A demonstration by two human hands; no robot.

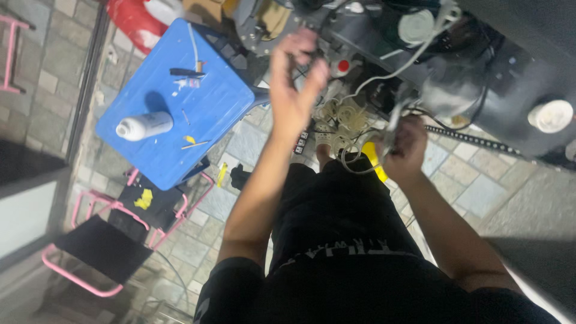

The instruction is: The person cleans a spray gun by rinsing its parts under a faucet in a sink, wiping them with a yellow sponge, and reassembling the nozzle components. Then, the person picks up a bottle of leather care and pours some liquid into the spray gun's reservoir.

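My left hand point(294, 78) is raised toward the dark machine body point(480, 78), its fingers pinched on a thin dark wire near a red button point(343, 65). My right hand point(403, 147) is closed around a bundle of grey and white wires point(384, 129) that run up into the machine. A yellow-handled tool point(374, 161) shows just below that hand. Loops of pale cable point(342, 117) hang between my two hands.
A blue plastic stool point(198, 114) at the left carries a white spray can point(144, 125), a dark tool and small scraps. Pink-framed folding chairs point(102, 246) stand lower left. A stone-tiled floor point(480, 192) lies below, and a chain point(468, 139) runs under the machine.
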